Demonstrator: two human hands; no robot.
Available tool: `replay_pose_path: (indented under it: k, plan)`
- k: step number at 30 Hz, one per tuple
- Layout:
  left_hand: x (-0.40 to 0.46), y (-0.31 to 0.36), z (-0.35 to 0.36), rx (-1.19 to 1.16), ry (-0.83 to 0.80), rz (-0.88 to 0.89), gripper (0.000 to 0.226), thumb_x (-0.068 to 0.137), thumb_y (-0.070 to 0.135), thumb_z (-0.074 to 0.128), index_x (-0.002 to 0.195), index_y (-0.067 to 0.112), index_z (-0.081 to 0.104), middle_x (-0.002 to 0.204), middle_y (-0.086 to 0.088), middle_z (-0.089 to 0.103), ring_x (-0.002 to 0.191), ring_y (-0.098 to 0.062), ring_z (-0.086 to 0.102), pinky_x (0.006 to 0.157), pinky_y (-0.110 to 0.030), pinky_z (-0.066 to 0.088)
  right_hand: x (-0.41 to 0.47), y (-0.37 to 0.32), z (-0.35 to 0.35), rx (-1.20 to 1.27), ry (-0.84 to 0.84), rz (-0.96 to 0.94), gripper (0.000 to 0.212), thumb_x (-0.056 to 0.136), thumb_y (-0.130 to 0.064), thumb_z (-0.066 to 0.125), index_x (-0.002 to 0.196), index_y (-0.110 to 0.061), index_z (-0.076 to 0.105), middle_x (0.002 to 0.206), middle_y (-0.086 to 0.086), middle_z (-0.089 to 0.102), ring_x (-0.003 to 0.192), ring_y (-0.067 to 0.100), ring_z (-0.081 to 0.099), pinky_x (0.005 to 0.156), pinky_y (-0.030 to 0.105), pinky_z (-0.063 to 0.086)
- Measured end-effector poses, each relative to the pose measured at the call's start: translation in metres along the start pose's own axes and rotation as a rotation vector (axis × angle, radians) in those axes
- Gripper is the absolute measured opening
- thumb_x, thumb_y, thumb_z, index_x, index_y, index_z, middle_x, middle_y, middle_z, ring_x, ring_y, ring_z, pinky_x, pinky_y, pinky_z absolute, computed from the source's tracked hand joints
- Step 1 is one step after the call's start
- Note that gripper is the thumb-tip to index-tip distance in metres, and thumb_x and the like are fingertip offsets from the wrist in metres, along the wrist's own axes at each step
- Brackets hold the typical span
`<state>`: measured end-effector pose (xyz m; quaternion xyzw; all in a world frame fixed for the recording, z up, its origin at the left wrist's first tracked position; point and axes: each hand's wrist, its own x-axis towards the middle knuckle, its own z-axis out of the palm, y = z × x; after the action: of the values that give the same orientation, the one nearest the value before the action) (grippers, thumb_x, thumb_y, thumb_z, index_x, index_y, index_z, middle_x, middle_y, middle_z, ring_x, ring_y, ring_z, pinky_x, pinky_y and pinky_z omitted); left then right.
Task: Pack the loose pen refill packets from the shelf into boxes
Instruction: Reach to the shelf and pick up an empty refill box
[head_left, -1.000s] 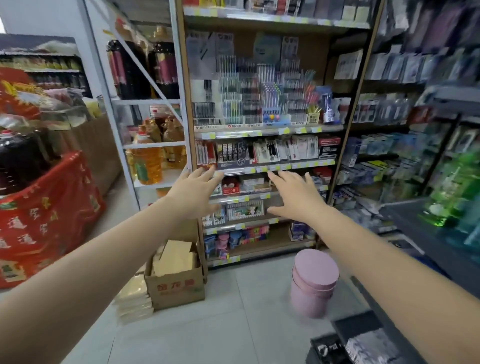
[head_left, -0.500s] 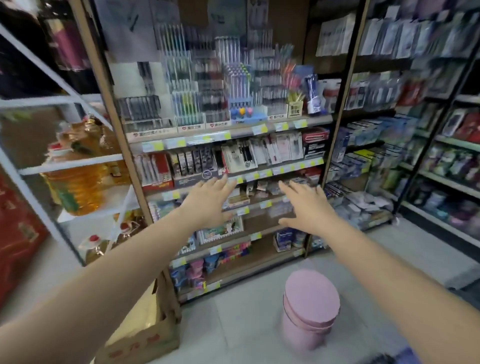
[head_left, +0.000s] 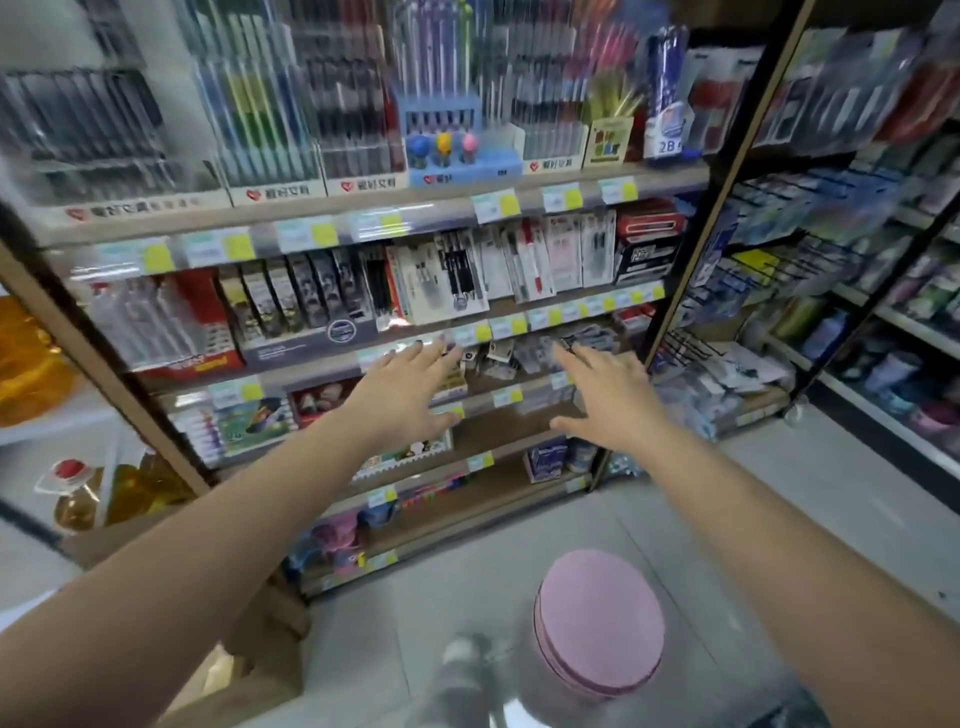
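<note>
A stationery shelf (head_left: 395, 208) fills the view, blurred by motion. On its third tier lies a loose heap of small clear packets (head_left: 524, 353), between and just beyond my two hands. My left hand (head_left: 410, 389) is stretched out flat with fingers spread, its tips near the shelf edge left of the heap. My right hand (head_left: 608, 395) is also spread and empty, its fingertips almost at the packets. A small box (head_left: 454, 382) sits partly hidden behind my left hand.
A pink round stool (head_left: 600, 623) stands on the floor below my right arm. A cardboard box (head_left: 244, 670) sits at the lower left, oil bottles (head_left: 98, 499) beside it. Another shelf unit (head_left: 852, 291) runs along the right. A shoe (head_left: 462, 670) shows at the bottom.
I have moved closer to the shelf; it now fills the view. Both hands stay open and have reached nearer to the third tier with the loose packets.
</note>
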<state>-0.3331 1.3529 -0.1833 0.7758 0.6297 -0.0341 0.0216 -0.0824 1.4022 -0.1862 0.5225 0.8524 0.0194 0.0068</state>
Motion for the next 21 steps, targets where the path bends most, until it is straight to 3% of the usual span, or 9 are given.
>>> replay_pose_path:
  k: [10,21]
  plan:
    - [0.156,0.000,0.046,0.070,-0.154,0.232,0.085,0.089,0.059,0.044,0.150,0.025,-0.005,0.159,-0.003,-0.002,0.146,-0.026,0.007,0.117,-0.043,0.016,0.111,0.053,0.060,0.052,-0.087,0.047,0.093,0.082,-0.058,0.057,0.149,-0.028,0.000,0.156,0.002,0.016,0.140,0.025,0.025,0.113,0.053,0.018]
    - [0.242,-0.008,0.076,0.028,-0.250,0.291,0.085,0.090,0.056,0.045,0.150,0.024,-0.005,0.159,-0.006,-0.001,0.145,-0.027,0.008,0.117,-0.043,0.012,0.165,0.092,0.106,0.165,-0.160,0.079,0.093,0.080,-0.053,0.061,0.150,-0.024,0.007,0.153,0.005,0.025,0.136,0.029,0.030,0.109,0.054,0.025]
